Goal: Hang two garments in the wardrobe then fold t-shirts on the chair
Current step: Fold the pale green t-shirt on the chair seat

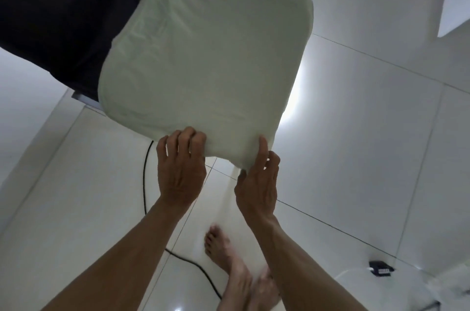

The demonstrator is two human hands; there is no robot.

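A folded pale green t-shirt (203,56) lies as a flat square, its far side over a dark navy garment (63,13) that covers the chair. My left hand (181,168) grips the shirt's near edge with curled fingers. Just to the right, my right hand (256,183) pinches the near right corner between thumb and fingers. The near part of the shirt hangs over the floor. A grey piece of the chair's frame (85,99) peeks out below the dark garment; the seat itself is hidden.
White glossy floor tiles (356,132) lie all around. A black cable (145,178) runs across the floor under my arms. My bare feet (236,267) stand below. A small dark device (380,268) lies at the lower right; white furniture (455,5) stands at the upper right.
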